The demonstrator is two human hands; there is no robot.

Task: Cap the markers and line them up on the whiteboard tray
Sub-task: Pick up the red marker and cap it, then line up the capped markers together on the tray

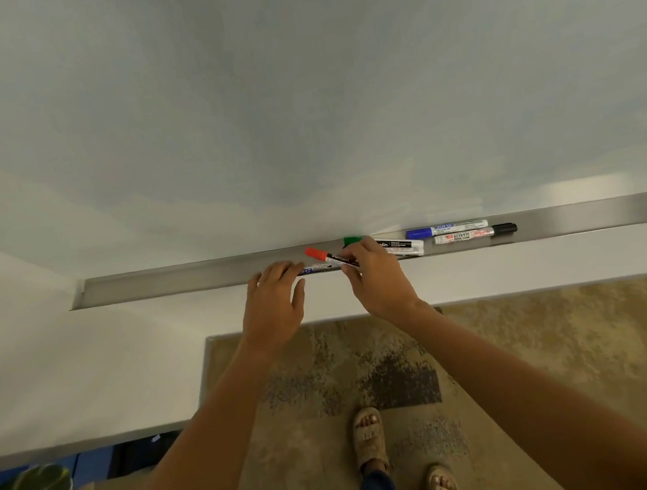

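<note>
Both forearms reach up to the tray (175, 280). Left hand (274, 307) hovers open, touching nothing; just right, the right hand (378, 278) pinches the red-capped marker (330, 258), tilted across the tray's long axis.

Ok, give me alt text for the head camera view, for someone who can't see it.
A person's right hand grips a red-capped marker tilted over a metal whiteboard tray, while the open left hand reaches for a marker lying at the tray's front edge. To the right, a blue-capped marker and a black-capped marker lie side by side in the tray, with a green cap behind the right hand.
</note>
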